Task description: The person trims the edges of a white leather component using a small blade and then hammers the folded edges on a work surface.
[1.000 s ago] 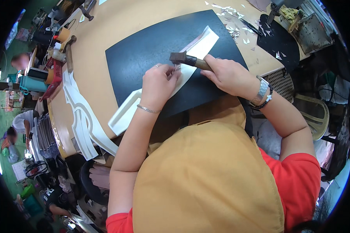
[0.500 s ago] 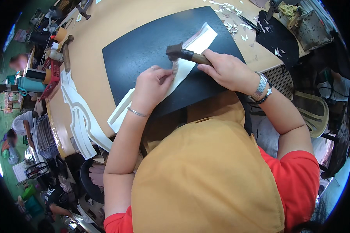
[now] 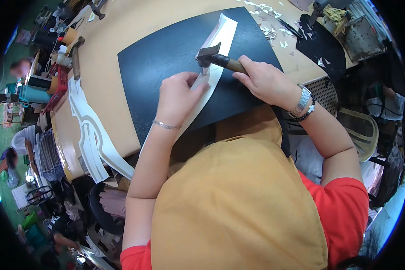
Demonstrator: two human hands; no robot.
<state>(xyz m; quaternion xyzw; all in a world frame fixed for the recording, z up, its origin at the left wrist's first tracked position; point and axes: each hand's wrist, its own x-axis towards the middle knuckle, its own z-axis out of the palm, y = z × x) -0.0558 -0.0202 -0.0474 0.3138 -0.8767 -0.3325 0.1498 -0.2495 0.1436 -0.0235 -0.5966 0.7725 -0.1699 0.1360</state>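
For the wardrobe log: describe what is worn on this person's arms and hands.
Both forearms are bare, with no gloves on the hands. The left hand has a thin silver chain bracelet at the wrist. The right hand has a silver metal-band wristwatch and beside it a dark beaded bracelet with a small pale charm. Short red sleeves cover the upper arms.

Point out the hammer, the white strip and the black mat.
hammer point(image 3: 210, 55), head view, on its dark metal head
white strip point(image 3: 223, 33), head view, on its upper end
black mat point(image 3: 162, 63), head view, on its bare left part
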